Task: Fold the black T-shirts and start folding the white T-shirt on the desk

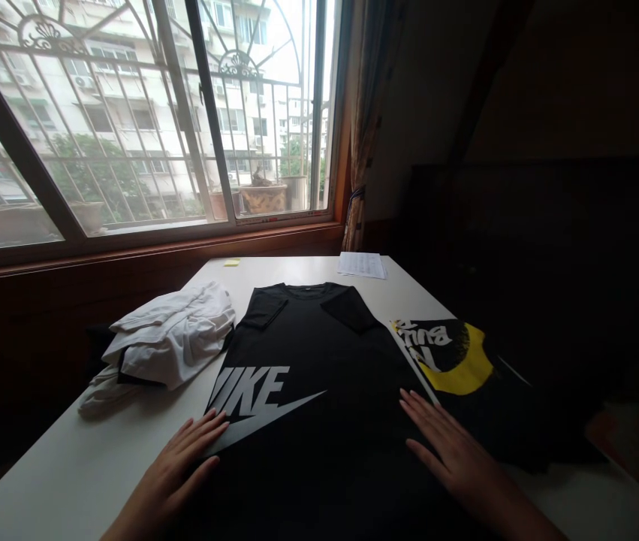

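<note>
A black T-shirt (319,338) with a grey printed logo lies spread flat on the white table (71,469), its collar toward the window and its sleeves folded inward. On its left edge, over the end of the print, my left hand (181,458) rests flat with fingers stretched out. My right hand (440,443) lies on the opposite edge of the shirt, fingers straight and thumb apart. Neither hand grips the cloth. The lower part of the shirt runs into shadow near my body.
A crumpled pile of white clothes (176,330) sits to the left. At the right lies a dark garment with a yellow and white print (457,368), hanging into shadow. Papers (362,264) and a small yellow note (232,262) are near the far edge, below the window.
</note>
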`<state>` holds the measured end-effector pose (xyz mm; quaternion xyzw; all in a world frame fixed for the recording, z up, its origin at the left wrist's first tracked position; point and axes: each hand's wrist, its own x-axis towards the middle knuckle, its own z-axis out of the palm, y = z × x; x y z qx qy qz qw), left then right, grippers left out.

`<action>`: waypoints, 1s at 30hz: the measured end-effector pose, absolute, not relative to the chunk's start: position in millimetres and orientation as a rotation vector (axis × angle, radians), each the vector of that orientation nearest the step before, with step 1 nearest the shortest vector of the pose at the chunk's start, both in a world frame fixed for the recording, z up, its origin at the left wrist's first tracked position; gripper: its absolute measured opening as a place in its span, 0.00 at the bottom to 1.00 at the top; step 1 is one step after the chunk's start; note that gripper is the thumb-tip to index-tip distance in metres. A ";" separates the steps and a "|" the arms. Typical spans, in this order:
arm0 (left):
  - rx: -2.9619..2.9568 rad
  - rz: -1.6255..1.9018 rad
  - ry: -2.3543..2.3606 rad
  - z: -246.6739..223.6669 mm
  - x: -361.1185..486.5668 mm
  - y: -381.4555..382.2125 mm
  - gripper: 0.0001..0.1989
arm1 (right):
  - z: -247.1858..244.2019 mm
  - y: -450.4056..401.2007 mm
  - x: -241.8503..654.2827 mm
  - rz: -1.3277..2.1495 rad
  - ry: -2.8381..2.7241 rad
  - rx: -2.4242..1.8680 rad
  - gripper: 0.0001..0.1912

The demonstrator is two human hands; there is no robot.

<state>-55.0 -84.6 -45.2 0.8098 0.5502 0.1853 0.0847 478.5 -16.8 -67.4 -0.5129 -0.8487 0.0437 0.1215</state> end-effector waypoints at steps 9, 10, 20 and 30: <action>2.364 0.687 1.728 -52.4 -53.7 -82.8 0.23 | -66.5 -17.0 476.5 0.112 -2.456 -1.471 0.32; 2.407 0.670 1.721 -55.1 -53.8 -82.4 0.23 | -66.6 -16.9 476.8 0.113 -2.457 -1.470 0.32; 2.504 0.603 1.757 -60.1 -55.6 -80.6 0.23 | -70.4 -16.7 478.1 0.086 -2.430 -1.488 0.28; 2.491 0.697 1.710 -55.7 -53.3 -82.4 0.21 | -78.9 -14.9 481.6 0.007 -2.386 -1.415 0.24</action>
